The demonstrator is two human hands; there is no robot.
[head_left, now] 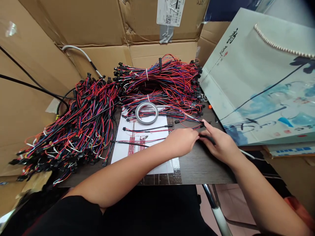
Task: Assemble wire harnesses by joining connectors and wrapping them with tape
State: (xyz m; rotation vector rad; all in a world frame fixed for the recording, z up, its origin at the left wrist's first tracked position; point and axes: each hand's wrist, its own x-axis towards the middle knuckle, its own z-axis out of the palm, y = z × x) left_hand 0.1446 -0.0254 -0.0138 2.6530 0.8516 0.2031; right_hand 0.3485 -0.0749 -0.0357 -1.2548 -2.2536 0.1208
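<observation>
My left hand (181, 141) is closed, its thumb and fingertips pinched on a thin wire harness (137, 143) with black, red and blue wires. Close beside it, my right hand (222, 144) has its thumb and fingers closed around the dark end of the wires; the fingertips partly cover that end. Another wire harness (147, 129) with a black connector at its left end lies just beyond my left hand. Under the wires is a white printed sheet (157, 166) with red pictures. A grey roll of tape (147, 123) rests at the sheet's far edge.
A big heap of wire harnesses (91, 114) covers the table's left side. Tied bundles of harnesses (162, 77) are stacked at the back. Cardboard boxes (98, 23) wall the rear and left. A pale paper bag (261, 78) stands at the right, above the table edge (209, 178).
</observation>
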